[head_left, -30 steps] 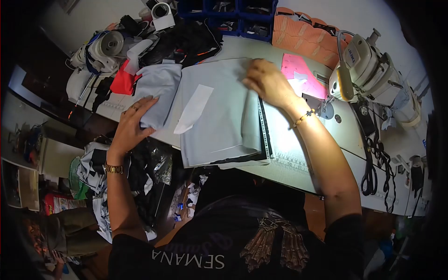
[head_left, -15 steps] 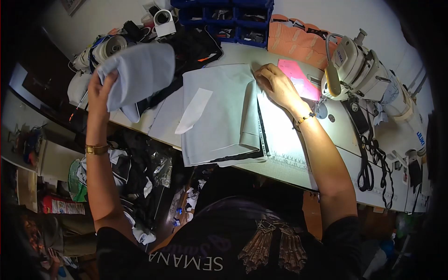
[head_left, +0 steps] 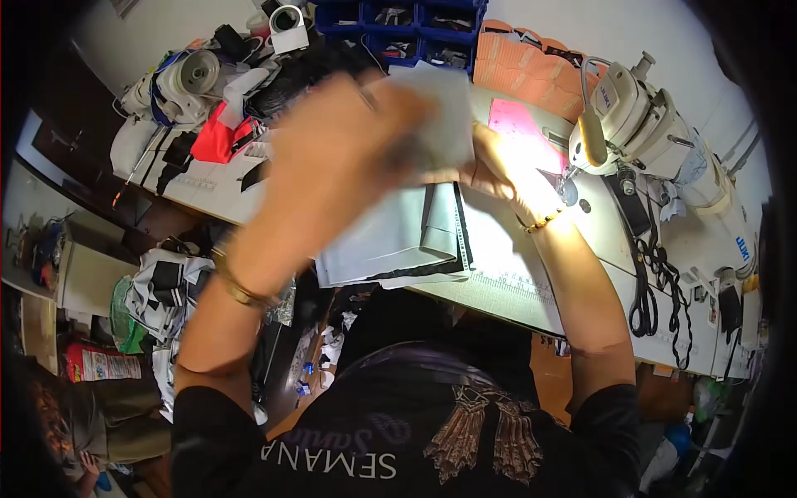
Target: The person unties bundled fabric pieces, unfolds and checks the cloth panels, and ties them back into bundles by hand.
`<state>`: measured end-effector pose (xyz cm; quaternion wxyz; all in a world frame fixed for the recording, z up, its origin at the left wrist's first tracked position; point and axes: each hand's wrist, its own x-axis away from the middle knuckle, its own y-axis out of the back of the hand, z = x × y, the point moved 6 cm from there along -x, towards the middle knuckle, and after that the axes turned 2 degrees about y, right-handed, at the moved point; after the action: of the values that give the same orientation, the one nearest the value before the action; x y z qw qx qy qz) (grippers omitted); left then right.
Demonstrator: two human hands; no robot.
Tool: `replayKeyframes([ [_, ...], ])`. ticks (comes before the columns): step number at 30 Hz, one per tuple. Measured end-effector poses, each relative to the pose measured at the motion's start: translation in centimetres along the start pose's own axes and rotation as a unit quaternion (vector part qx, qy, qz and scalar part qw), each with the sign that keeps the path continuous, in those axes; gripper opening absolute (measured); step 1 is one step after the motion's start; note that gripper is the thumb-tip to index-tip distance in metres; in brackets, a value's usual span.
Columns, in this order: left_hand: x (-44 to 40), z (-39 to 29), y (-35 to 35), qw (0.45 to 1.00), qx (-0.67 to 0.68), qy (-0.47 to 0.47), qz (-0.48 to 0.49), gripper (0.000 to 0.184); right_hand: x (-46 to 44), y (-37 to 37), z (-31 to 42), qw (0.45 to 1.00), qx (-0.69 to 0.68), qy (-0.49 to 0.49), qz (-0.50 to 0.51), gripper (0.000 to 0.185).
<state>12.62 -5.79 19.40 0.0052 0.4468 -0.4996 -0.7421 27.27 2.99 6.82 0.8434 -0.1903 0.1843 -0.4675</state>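
My left hand (head_left: 357,137) is smeared by motion above the table, beside a raised piece of light grey fabric (head_left: 448,104) that it appears to grip. My right hand (head_left: 490,166) is at that fabric's right edge, fingers bent around its lower corner; exactly how they grip is partly hidden. Below both hands lies a stack of grey fabric pieces (head_left: 374,236) with a dark layer showing at the right side. My left forearm covers part of the stack.
At the right stands a white sewing machine (head_left: 623,116) with its lamp lit. Black scissors (head_left: 643,311) hang near the table's right edge. Blue bins (head_left: 390,37), an orange pocket organizer (head_left: 531,70) and a pink paper (head_left: 519,129) sit at the back. Red fabric (head_left: 220,137) lies left.
My left hand has swung right across the table, bringing the grey fabric piece over to my right hand. Red fabric at the left is now uncovered. My right hand has shifted slightly downward.
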Motion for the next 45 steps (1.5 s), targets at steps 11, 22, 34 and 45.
replayKeyframes([
  [11,12.2,7.3,-4.8,0.953,0.148,0.263,0.02,0.018,0.9,7.4,4.1,0.653,0.745,0.04,-0.131,0.037],
  [22,15.2,12.7,-7.6,0.603,0.587,0.521,-0.144,0.009,4.0,4.7,2.7,0.605,0.776,0.176,-0.028,0.017],
  [34,12.3,11.3,-3.9,0.97,0.038,0.107,0.217,0.037,9.8,0.8,4.1,0.493,0.863,0.102,0.039,0.017],
  [45,6.3,10.2,-7.1,0.818,0.388,0.363,0.221,0.022,-3.4,-10.9,3.0,0.76,0.603,0.203,0.137,0.022],
])
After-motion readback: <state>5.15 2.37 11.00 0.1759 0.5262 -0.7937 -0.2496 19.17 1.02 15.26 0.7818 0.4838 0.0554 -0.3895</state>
